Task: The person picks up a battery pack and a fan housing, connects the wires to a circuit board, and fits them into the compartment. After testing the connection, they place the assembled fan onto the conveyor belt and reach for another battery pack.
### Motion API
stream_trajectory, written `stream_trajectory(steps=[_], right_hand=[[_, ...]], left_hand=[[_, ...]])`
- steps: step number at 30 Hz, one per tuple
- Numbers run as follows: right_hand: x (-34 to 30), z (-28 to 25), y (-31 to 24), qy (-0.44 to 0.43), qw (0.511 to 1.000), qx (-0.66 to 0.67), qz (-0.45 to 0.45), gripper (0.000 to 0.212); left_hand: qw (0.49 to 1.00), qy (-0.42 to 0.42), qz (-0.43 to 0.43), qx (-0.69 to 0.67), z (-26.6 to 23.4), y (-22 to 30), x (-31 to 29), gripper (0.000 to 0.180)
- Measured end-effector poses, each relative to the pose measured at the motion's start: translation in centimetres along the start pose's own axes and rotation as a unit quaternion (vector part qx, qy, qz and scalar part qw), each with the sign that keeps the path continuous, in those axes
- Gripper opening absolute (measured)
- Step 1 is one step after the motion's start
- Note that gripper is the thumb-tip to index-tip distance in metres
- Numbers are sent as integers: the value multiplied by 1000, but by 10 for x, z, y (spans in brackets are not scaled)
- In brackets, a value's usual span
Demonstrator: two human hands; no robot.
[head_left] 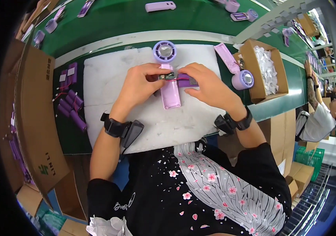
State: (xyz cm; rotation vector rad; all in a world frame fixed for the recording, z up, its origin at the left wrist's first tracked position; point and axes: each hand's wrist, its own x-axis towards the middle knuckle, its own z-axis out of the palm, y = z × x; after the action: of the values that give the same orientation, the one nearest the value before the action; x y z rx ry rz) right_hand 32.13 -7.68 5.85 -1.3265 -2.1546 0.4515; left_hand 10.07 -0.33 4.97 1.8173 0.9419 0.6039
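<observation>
A lilac handheld fan [171, 96] lies on the white foam mat in front of me, its round head pointing away and its handle shell open toward me. My left hand [138, 83] pinches a small green circuit board [167, 76] over the upper part of the handle. Beside it, on the right, my right hand [209, 84] has its thumb and fingers around a purple battery pack [186, 80] with a grey patch. Red wires run between the board and the battery.
Several purple batteries [72, 103] lie left of the foam mat [113, 102]. Another lilac fan [242, 80] rests at the right, against a cardboard box [254, 88] of white pieces. A tall carton [38, 106] stands at far left. Fan parts lie on the green conveyor [124, 21]; a co-worker [323, 118] is at right.
</observation>
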Motion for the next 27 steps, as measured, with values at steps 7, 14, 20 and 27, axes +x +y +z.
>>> stream_trajectory(steps=[7, 14, 20, 27], right_hand=[[13, -4, -31, -171, 944, 207, 192, 50], [-12, 23, -42, -184, 775, 550, 253, 74], [-23, 34, -53, -158, 752, 606, 204, 87], [-21, 37, -51, -114, 920, 355, 123, 83]], left_hand=[[998, 10, 54, 16, -10, -15, -16, 34], [995, 13, 85, 46, -14, -30, -31, 31], [994, 11, 90, 59, -11, -27, -37, 30], [982, 14, 157, 103, -11, -36, -42, 27]])
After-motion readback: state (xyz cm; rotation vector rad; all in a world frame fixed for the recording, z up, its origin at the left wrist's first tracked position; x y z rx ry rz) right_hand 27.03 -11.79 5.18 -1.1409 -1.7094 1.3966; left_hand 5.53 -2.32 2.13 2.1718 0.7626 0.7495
